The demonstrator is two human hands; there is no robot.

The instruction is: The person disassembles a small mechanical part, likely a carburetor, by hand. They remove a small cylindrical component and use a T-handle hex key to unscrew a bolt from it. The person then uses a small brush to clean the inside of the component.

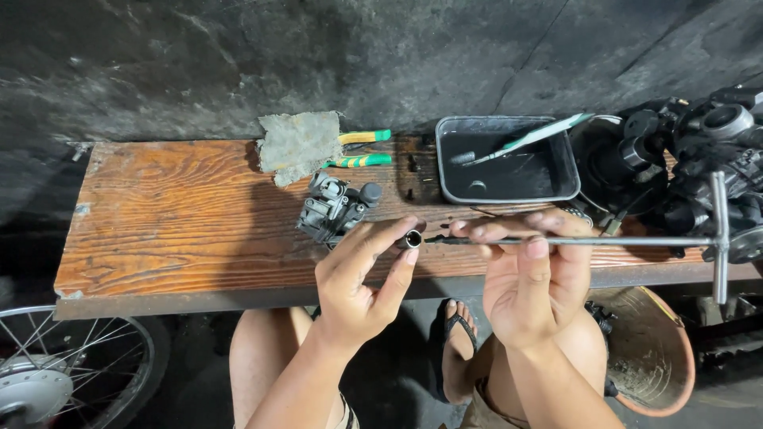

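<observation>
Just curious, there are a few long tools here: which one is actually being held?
The T-handle wrench, pinched along its thin shaft by the right hand. The striped-handled pliers lie untouched on the wooden bench, and the brush rests across the black tray.

Bench (183, 206) left open (carburetor (330, 210) mid-board).

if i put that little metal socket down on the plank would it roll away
Probably: the small round silver metal socket, pinched in the left hand, looks cylindrical and smooth, so on its side it may roll. Stood on end it would likely stay. The orange wooden plank looks level, and its grain might slow it.
</observation>
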